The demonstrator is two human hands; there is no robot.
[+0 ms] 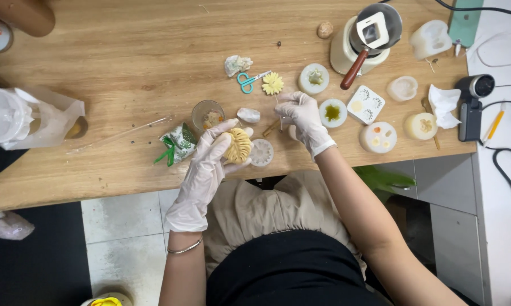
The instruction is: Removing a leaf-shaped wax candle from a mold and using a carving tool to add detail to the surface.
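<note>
Centrally, a yellow ribbed flower-shaped wax piece sits in the left hand, white-gloved fingers curled around it, held just above the near edge of the wooden table. Right hand, also gloved, fingers pinched narrow on a thin stick; the stick's top carries a small pale-yellow daisy-shaped flower. Just beside the wax piece, a round white silicone mould lies flat on the table. Near left hand: a small glass cup with orange-ish bits inside, a white crumpled lump, a green-white patterned wrapper. Above: teal-handled scissors. Right of the right hand: a round mould with green fill, a round mould with star shape, a square white mould, a round white mould with small cavities. Further back, a cream melting pot with wooden handle. Far left, a clear plastic bag with cup. Silver bangle on left wrist.
</note>
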